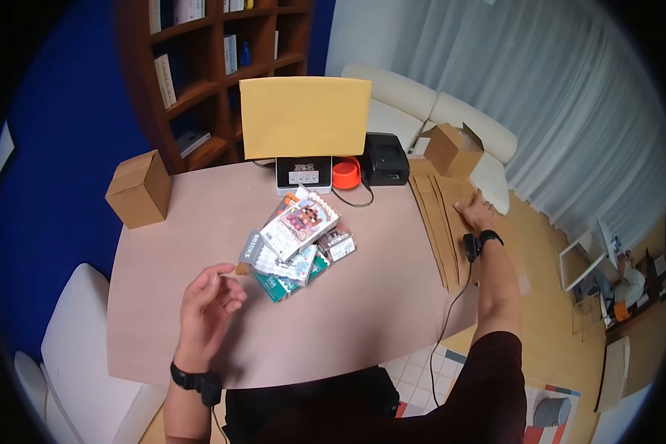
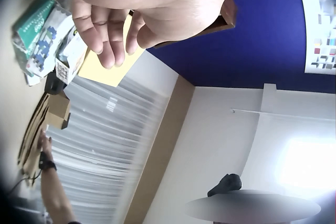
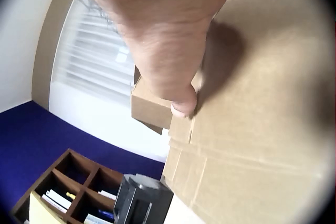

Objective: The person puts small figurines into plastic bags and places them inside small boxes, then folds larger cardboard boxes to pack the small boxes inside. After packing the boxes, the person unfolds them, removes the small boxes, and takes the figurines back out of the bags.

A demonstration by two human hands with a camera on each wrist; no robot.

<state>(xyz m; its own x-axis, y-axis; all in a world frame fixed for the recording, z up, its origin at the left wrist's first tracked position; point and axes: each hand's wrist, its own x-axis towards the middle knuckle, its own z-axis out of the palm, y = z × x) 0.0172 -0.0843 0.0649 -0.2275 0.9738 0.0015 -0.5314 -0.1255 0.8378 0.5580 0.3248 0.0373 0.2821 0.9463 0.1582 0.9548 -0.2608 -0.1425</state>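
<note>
My right hand (image 1: 481, 213) rests on a stack of flattened cardboard boxes (image 1: 451, 222) at the table's right side. In the right wrist view its thumb (image 3: 181, 109) touches the board near an edge, while the other fingers are hidden behind the hand. My left hand (image 1: 211, 303) hovers over the table's front left part, fingers loosely bent, holding nothing. Just beyond its fingertips, a pile of boxed brick sets (image 1: 300, 226) lies in the middle of the table. A small brown object (image 1: 241, 268) sits at the pile's left edge.
A closed cardboard box (image 1: 138, 191) stands at the table's back left, an open one (image 1: 453, 150) at the back right. Along the back are a yellow panel (image 1: 305, 118), a screen device (image 1: 303, 176), a red-orange round item (image 1: 346, 173) and a black machine (image 1: 386, 159). Wrist-camera cables trail down.
</note>
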